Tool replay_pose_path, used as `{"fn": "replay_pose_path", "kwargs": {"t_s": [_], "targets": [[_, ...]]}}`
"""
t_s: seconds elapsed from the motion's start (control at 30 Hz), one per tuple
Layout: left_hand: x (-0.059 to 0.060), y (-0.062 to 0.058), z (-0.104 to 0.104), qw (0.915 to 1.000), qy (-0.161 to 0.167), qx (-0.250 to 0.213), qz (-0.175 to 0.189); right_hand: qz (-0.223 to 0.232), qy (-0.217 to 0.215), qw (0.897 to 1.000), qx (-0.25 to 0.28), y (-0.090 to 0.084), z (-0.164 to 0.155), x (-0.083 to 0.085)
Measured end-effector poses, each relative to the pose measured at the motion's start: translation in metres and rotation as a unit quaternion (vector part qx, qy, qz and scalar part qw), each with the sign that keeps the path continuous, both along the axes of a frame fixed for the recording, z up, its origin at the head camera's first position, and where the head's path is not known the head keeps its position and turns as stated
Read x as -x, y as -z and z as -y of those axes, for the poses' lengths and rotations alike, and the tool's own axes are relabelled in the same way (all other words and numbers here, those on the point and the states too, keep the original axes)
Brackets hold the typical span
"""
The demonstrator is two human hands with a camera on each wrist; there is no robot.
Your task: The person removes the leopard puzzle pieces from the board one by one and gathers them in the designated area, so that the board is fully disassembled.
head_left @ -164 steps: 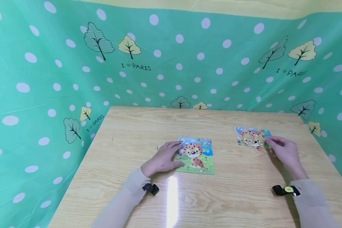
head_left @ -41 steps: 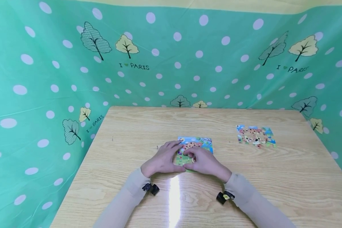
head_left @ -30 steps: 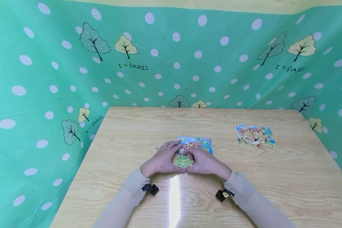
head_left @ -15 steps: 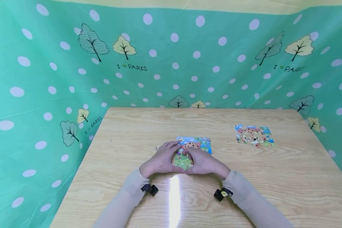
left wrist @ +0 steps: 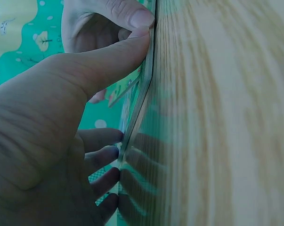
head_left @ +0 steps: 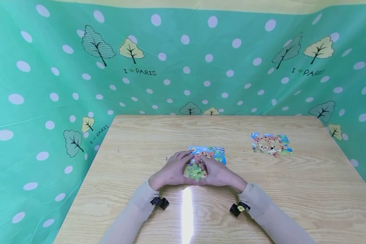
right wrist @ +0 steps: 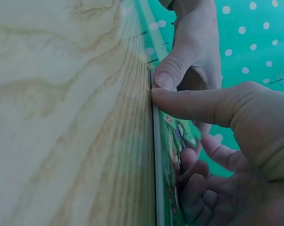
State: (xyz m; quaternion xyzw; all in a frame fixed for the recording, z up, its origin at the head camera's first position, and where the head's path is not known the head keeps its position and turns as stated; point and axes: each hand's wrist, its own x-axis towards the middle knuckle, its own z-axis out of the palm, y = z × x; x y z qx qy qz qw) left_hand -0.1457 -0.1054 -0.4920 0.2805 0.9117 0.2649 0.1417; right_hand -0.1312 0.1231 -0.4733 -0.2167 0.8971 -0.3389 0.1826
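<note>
Both my hands on the puzzle board (head_left: 208,153) mid-tabletop (head_left: 262,189): left hand (head_left: 170,172) fingers flat on its left edge, right hand (head_left: 220,173) fingers pressing a piece, thumbs meeting at near edge; board directly under both.

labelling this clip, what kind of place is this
Probably a staged tabletop recording corner, not a lived-in room: a bare wooden table hemmed in by a green dotted cloth backdrop, with only a jigsaw board under both hands and loose puzzle pieces on it.
</note>
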Motion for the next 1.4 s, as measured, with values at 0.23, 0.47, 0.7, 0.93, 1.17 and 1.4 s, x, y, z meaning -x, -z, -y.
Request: {"fn": "replay_pose_path", "kwargs": {"t_s": [0.23, 0.47, 0.7, 0.93, 1.17, 1.4], "targets": [[0.0, -0.002, 0.0, 1.0, 0.002, -0.002, 0.004, 0.002, -0.001, 0.998, 0.06, 0.006, -0.006, 0.001], [-0.001, -0.002, 0.0, 0.9999, 0.005, 0.012, -0.003, 0.033, 0.045, 0.99, 0.13, 0.012, -0.009, 0.001], [0.0, -0.001, 0.0, 0.9998, 0.008, 0.017, -0.01, 0.034, 0.06, 0.983, 0.168, 0.014, -0.015, 0.001], [-0.001, -0.002, -0.001, 0.9998, 0.006, 0.015, -0.01, 0.053, 0.08, 0.978, 0.183, 0.017, -0.026, 0.003], [-0.004, -0.002, -0.003, 0.9996, -0.003, 0.017, -0.02, 0.044, 0.087, 0.979, 0.177, 0.02, -0.034, 0.003], [-0.005, -0.002, -0.005, 0.9993, -0.01, 0.023, -0.027, 0.054, 0.107, 0.977, 0.178, 0.02, -0.042, 0.002]]}}
